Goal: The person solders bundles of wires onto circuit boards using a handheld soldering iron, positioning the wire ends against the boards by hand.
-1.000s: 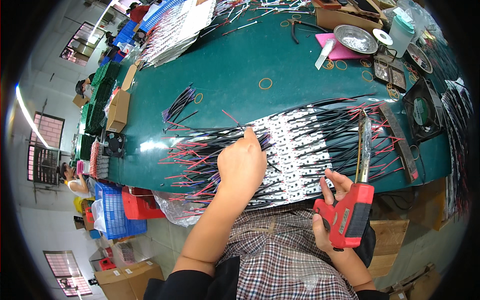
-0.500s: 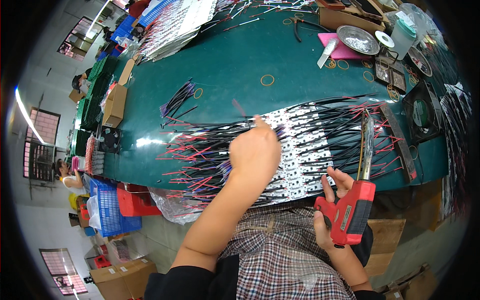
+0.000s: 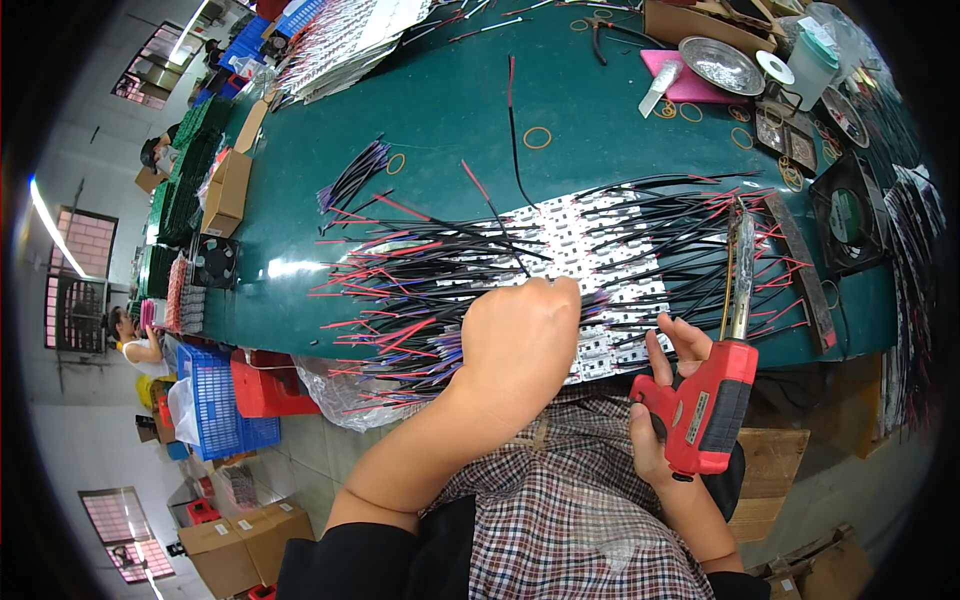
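My left hand (image 3: 520,340) is closed, its knuckles up, over a white circuit board panel (image 3: 590,235) with many black, red-tipped wires. Purple-tipped black wires (image 3: 592,302) stick out beside its fingers, which are mostly hidden underneath. A black wire with a red end (image 3: 490,205) slants up from just beyond the hand. My right hand (image 3: 675,400) grips a red and black soldering gun (image 3: 712,410), two fingers stretched loosely beside it. The gun's metal barrel (image 3: 738,280) points away from me over the wires at the panel's right side.
A dark metal bar (image 3: 800,270) lies across the right-hand wire ends, with a black fan (image 3: 845,215) beyond it. A loose wire bundle (image 3: 352,178) lies left on the green table. Metal dishes (image 3: 720,65), a pink pad (image 3: 690,85) and pliers (image 3: 605,40) are far right.
My left hand has come nearer to my body and closed. A single black wire now stretches away from the panel's far edge. The soldering gun has barely shifted.
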Available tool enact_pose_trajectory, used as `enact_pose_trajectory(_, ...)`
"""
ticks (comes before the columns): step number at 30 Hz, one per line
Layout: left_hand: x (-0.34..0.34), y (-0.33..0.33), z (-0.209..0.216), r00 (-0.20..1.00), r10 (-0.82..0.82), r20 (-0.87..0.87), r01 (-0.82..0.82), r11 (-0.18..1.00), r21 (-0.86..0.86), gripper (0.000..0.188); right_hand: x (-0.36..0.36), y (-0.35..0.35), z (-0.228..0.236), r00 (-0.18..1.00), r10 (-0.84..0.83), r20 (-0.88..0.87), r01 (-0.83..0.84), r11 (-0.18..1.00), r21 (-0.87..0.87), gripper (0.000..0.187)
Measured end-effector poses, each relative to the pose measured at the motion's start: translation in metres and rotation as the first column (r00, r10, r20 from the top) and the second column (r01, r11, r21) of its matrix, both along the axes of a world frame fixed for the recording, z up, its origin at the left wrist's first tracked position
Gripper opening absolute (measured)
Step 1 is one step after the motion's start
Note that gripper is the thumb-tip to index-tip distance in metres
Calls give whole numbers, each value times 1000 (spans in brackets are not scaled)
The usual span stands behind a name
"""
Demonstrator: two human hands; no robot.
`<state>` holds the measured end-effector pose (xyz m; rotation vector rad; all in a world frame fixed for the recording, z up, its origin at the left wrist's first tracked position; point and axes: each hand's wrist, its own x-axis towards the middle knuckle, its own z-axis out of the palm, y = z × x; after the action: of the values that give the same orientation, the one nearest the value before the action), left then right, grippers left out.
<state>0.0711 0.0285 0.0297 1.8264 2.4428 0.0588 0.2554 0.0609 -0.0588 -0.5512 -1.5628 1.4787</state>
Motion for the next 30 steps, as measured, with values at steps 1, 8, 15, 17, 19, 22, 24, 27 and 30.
enact_pose_trajectory(1, -2, -4, -2, 1000, 4, -6, -4, 995, -95, 17, -1, -1, 0, 1000, -6, -17, 6, 1000, -20, 82)
enact_pose_trajectory(8, 2, -47, 9, 984, 98, -151, -125, 976, -180, 29, 0, 1, 3, 998, 11, 56, -11, 1000, 14, 83)
enact_pose_trajectory(15, 31, -12, 23, 997, 5, -77, 11, 978, 207, 8, 0, -2, 1, 999, -14, 43, 13, 1000, 19, 81)
enact_pose_trajectory(17, 29, 13, 0, 995, -9, -103, 32, 973, 227, 7, 0, -2, -1, 999, -28, 27, 28, 999, 23, 78)
enact_pose_trajectory(19, 13, 39, -23, 984, 66, -167, -19, 963, 268, 5, 1, -3, 2, 999, -24, 43, 23, 999, 38, 78)
enact_pose_trajectory(22, -20, 64, -52, 937, 270, -223, -211, 943, 256, 12, 2, -4, -1, 998, -40, 46, 38, 997, 62, 79)
enact_pose_trajectory(24, -42, 56, -52, 925, 338, -172, -315, 938, 146, 22, 4, -5, 3, 997, -35, 75, 34, 999, 20, 78)
enact_pose_trajectory(27, -54, 29, -56, 932, 333, -141, -299, 930, 216, 33, 6, -7, 8, 995, -14, 97, 15, 1000, -10, 76)
enact_pose_trajectory(30, -58, 6, -57, 946, 301, -122, -266, 934, 240, 41, 6, -5, 15, 997, 35, 68, -35, 999, 1, 73)
